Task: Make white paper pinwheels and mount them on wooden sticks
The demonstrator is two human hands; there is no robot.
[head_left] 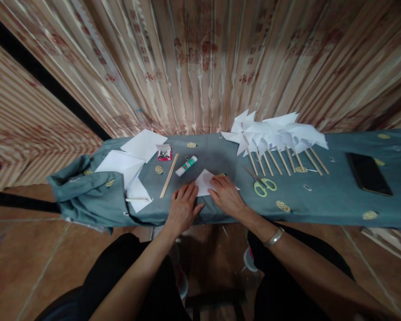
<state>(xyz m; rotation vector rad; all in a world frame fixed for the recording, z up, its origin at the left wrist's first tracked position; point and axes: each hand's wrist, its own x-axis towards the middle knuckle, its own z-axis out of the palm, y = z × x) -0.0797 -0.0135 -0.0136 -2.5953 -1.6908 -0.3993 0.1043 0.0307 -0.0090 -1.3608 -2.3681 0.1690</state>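
A folded sheet of white paper (204,182) lies on the cloth-covered table in front of me, its peak pointing away. My left hand (183,205) rests flat with its fingertips at the paper's left edge and its thumb spread. Across the right part of the sheet lies my right hand (227,194), palm down, thumb apart from the fingers and covering that corner. Just beyond the paper is a glue stick (186,166), with two wooden sticks (169,175) to its left. Green-handled scissors (263,186) lie right of my right hand, blades partly apart.
White paper pinwheels (277,131) on wooden sticks lie in an overlapping row at the back right. A small open box of metal pins (165,152) and white paper sheets (120,165) are on the left. A black phone (369,174) lies far right. A curtain (200,67) hangs behind.
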